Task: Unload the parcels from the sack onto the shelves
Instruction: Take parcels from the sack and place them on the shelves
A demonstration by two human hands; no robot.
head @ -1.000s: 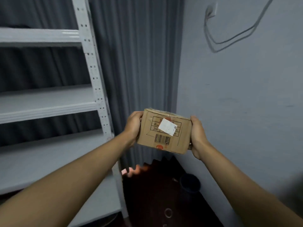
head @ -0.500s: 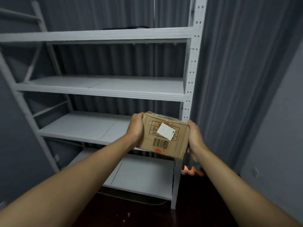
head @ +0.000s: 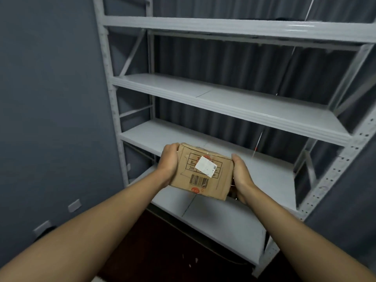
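Cardboard parcel [head: 200, 174]: printed "250", barcode below; white sticker [head: 206, 166] text too small to read

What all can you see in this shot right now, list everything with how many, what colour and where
cardboard parcel: one, brown, white label and barcode on top, held before the shelves
shelving unit: one, pale grey metal, several boards, straight ahead
curtain: one, dark grey, behind the shelves
wall: blue-grey, left side
wall sockets: two, grey, low on left wall
floor: dark, below
left hand: grips parcel's left end
right hand: grips parcel's right end
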